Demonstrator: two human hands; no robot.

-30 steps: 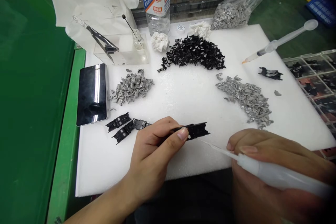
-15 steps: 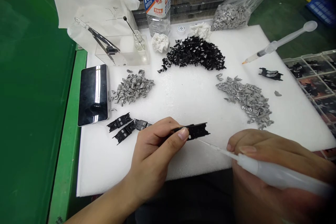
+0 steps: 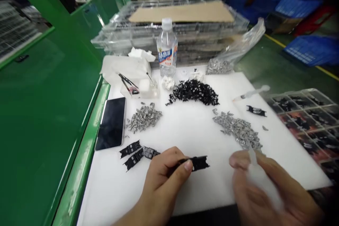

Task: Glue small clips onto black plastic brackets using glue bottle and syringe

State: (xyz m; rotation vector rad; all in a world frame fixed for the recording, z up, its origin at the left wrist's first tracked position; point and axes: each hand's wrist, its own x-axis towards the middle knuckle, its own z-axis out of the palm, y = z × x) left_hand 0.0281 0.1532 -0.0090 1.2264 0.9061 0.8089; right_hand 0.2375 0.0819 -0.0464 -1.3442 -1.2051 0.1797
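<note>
My left hand point(image 3: 162, 180) is closed around a black plastic part point(image 3: 200, 162), pinching it between thumb and fingers; its right end sticks out. To the right, my right hand point(image 3: 288, 187) grips a white squeeze bottle point(image 3: 265, 185), blurred by motion, with its nozzle pointing up and away from the part. Several similar black parts point(image 3: 133, 159) lie left of my left hand. Beyond my hands are a pile of small grey pieces point(image 3: 145, 117) at the left, another grey pile point(image 3: 238, 129) at the right, and a heap of small black pieces point(image 3: 196, 92) between them.
A white foam board point(image 3: 185, 127) carries everything. On it are a phone point(image 3: 111, 123), tweezers point(image 3: 128, 84) in a clear box, a drink bottle point(image 3: 167, 49), a syringe point(image 3: 251, 93) and a bag of grey pieces point(image 3: 218, 66). A divided tray point(image 3: 304, 113) stands at the right.
The bottle's nozzle has swung up and away from the black part. My view has tilted up, showing more of the room. My left hand keeps its hold.
</note>
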